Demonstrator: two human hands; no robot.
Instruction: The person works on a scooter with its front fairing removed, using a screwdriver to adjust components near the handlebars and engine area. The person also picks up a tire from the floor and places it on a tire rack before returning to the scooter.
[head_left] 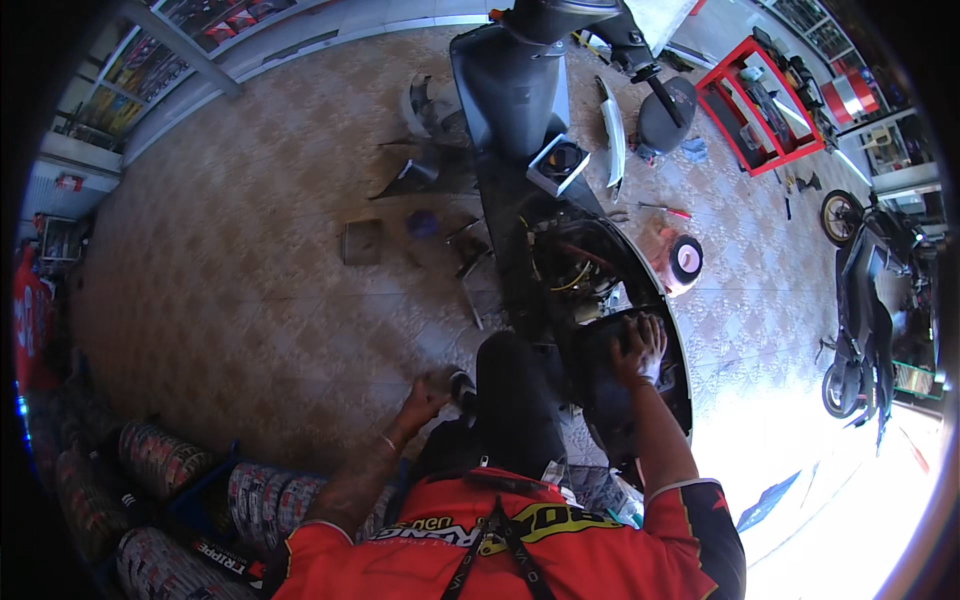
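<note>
The right hand [640, 345] lies spread, fingers open, on the dark rear body of the stripped scooter [560, 260]. The left hand [425, 395] hangs loosely curled above the tiled floor [250, 260], beside a small dark part [462, 385]; whether it grips anything, I cannot tell.

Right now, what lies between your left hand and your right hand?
In the head view, your own dark-trousered knee rises between the left hand and the right hand, which rests on the scooter's open black body.

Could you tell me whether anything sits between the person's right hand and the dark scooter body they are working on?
Nothing visible does. The right hand lies flat on the dark panel at the rear of the stripped scooter, in direct contact. The left hand hangs low beside the person's dark-trousered knee, apart from the scooter.
</note>
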